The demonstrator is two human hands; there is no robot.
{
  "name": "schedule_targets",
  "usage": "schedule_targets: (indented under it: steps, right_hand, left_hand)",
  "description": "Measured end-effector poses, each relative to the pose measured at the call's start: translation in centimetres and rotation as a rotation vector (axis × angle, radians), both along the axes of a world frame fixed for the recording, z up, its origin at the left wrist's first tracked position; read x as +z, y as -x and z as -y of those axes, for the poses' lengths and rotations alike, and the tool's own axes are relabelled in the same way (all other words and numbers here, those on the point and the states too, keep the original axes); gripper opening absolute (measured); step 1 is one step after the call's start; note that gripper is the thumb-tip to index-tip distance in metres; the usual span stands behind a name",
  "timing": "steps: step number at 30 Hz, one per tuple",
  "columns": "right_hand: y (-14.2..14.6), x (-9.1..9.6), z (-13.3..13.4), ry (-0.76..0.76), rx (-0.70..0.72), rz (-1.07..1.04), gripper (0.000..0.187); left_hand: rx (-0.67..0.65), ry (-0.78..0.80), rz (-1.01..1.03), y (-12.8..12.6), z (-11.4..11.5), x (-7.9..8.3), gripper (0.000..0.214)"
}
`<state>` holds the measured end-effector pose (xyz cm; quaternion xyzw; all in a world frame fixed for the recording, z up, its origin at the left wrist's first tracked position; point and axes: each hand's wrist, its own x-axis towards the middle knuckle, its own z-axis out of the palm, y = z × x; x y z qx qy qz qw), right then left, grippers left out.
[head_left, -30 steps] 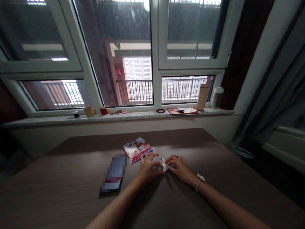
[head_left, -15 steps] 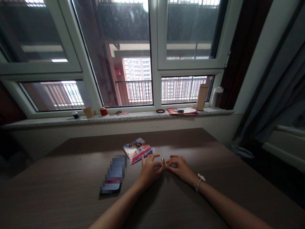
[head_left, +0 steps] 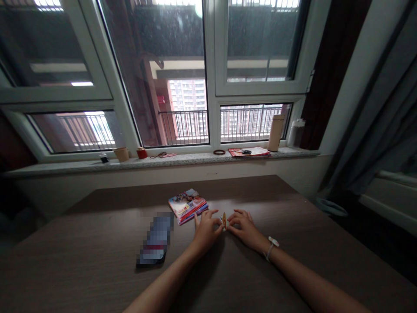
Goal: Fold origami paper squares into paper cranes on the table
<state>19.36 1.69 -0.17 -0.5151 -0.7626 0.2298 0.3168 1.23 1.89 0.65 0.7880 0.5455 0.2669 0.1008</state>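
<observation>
Between my two hands, just above the middle of the table [head_left: 247, 269], stands a small orange-and-white piece [head_left: 224, 221] that looks like folded paper. My left hand [head_left: 207, 229] pinches its left side with thumb and forefinger, the other fingers raised. From the right, my right hand [head_left: 246, 229] grips the opposite side with its fingertips. Fine detail on the piece is too small to make out. Behind my left hand lies a stack of colourful printed booklets or sheets [head_left: 187, 203], close to its fingers.
A blurred-out phone-like slab [head_left: 156, 241] lies left of my left forearm. Along the windowsill [head_left: 195, 160] stand a paper cup [head_left: 121, 154], a red spool-like item [head_left: 142, 153], a dark ring [head_left: 219, 152], scissors [head_left: 246, 152] on red-and-white paper, a tan flask [head_left: 276, 132] and a clear bottle [head_left: 296, 133].
The small piece has turned or opened slightly, and more of its orange face shows. My right hand has shifted slightly left and up; both hands keep their hold.
</observation>
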Motion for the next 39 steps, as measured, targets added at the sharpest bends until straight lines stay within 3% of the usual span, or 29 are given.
schedule_targets:
  steps: [12, 24, 34, 39]
  right_hand:
    - [0.0, 0.1, -0.1, -0.002, -0.003, 0.031, 0.017]
    - [-0.2, 0.3, 0.4, -0.088, -0.026, 0.013, 0.014]
    - [0.2, 0.6, 0.8, -0.091, -0.032, 0.086, 0.019]
    - [0.5, 0.5, 0.5, -0.051, -0.059, 0.101, 0.022]
  left_hand:
    - [-0.034, -0.040, -0.029, 0.7, 0.3, -0.3, 0.004]
    - [-0.041, -0.135, -0.115, -0.1, 0.9, 0.5, 0.008]
    - [-0.025, -0.100, -0.167, -0.4, 0.3, -0.2, 0.015]
    - [0.025, -0.011, -0.156, -0.7, -0.2, -0.9, 0.014]
